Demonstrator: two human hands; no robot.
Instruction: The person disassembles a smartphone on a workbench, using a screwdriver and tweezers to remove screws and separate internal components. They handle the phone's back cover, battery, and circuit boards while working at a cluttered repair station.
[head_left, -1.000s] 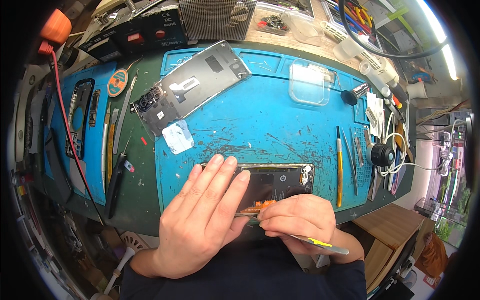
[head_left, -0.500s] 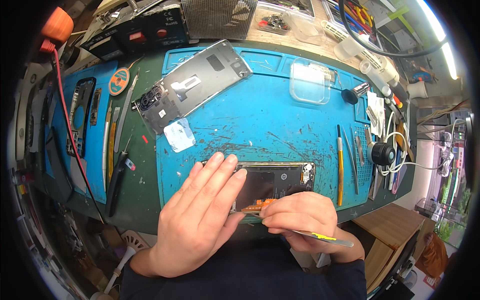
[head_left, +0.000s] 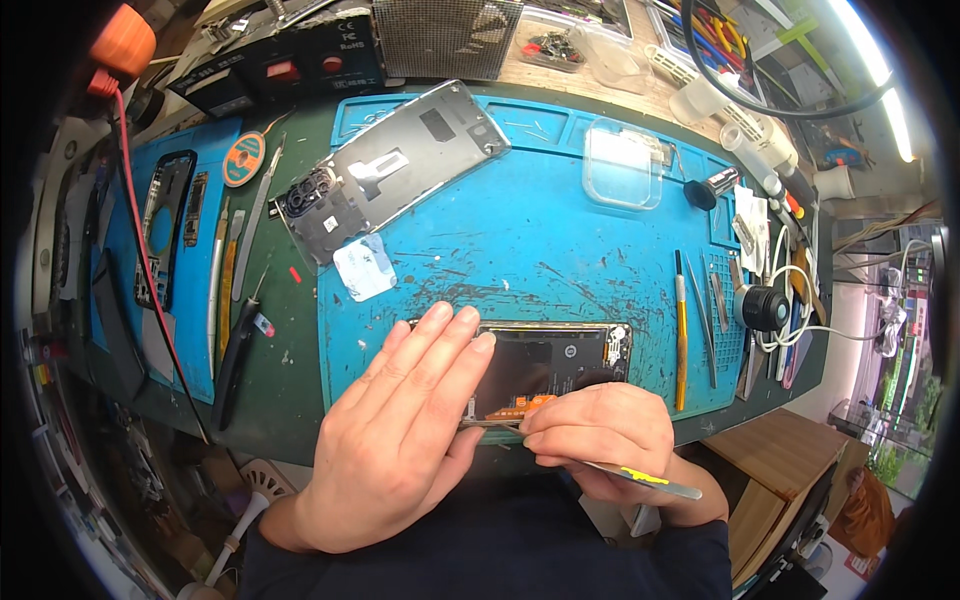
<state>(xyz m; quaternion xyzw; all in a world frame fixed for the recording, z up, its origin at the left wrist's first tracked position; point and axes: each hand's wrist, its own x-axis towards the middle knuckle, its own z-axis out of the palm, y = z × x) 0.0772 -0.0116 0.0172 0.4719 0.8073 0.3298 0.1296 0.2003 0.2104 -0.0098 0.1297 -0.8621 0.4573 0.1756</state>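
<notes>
An opened phone [head_left: 522, 362] lies at the mat's near edge, its black battery area and an orange flex cable [head_left: 512, 408] exposed. My left hand [head_left: 400, 420] rests flat across the phone's left part, fingers stretched out and hiding what is under them. In my right hand [head_left: 605, 435] is a pair of metal tweezers [head_left: 640, 476] with a yellow mark, held in a pinch. Their tip reaches the phone's near edge, just below the orange cable and close to my left thumb. Whether the tip grips anything is too small to tell.
Behind the phone on the blue mat [head_left: 520, 240] lie a detached back cover [head_left: 400, 170], a pale sticker sheet [head_left: 364, 268] and a clear plastic box [head_left: 622, 165]. Knives and picks [head_left: 681, 340] lie to the right. A screwdriver [head_left: 238, 350] and a phone frame [head_left: 165, 230] are left.
The whole view has shifted slightly. The tweezers' rear end has moved a little left and down, while the tip stays by the phone's near edge. My left hand keeps its place.
</notes>
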